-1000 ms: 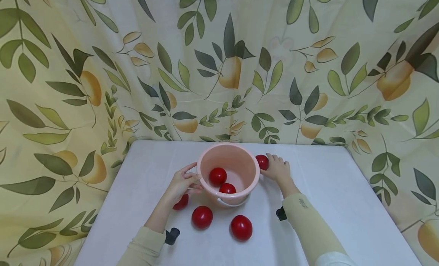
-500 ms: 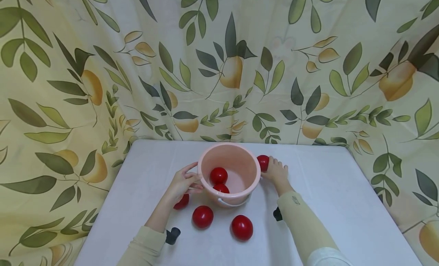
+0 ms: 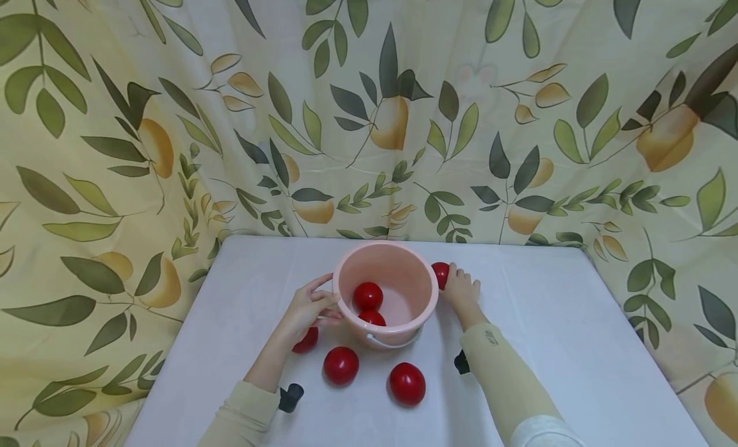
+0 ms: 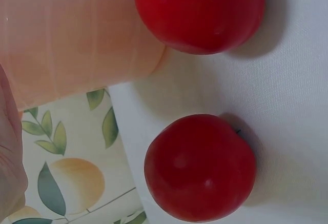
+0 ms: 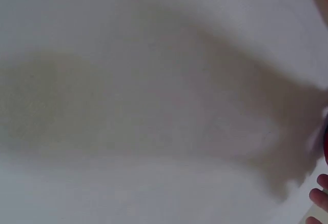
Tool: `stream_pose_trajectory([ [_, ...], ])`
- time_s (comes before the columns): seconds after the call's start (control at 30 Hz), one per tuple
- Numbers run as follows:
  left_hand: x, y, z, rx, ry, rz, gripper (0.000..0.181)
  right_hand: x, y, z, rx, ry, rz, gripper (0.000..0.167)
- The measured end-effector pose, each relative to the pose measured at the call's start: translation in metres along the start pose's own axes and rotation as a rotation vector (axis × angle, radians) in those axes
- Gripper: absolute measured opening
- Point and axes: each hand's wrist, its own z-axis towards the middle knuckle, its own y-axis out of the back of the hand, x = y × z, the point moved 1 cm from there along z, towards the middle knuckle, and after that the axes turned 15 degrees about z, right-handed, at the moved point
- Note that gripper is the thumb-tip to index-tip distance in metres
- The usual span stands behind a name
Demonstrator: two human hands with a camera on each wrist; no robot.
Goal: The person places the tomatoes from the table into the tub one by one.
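Note:
A pink bucket stands on the table with two red tomatoes inside. My left hand holds its left side at the rim, one finger stretched along the edge. At the bucket's right my right hand grips another tomato, with fingers over its far side. In the right wrist view just a few fingertips and a sliver of red show at the edge. Two tomatoes, a left one and a right one, lie in front of the bucket. A further tomato is partly hidden by my left wrist.
A white cloth covers the table. A leaf-and-fruit patterned curtain hangs behind the table and along both sides. The bucket's white handle hangs down at its front.
Over the last second one tomato inside the bucket has rolled slightly left. My right forearm has shifted a little to the left; my left hand has stayed at the bucket.

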Motion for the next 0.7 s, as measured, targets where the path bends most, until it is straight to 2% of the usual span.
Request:
stream_pose_trajectory([
  [0.17,0.001,-0.001,0.001,-0.001,0.014,0.017,0.056,-0.005,0.001,-0.005,-0.041,0.064,-0.059,0.082],
  [0.3,0.002,-0.001,0.001,-0.005,0.008,0.032,0.056,-0.007,0.009,-0.007,-0.119,0.15,-0.075,0.08],
  [0.7,0.001,0.0,0.002,-0.011,-0.001,0.022,0.057,0.011,0.06,-0.009,-0.362,0.435,-0.122,0.079],
])
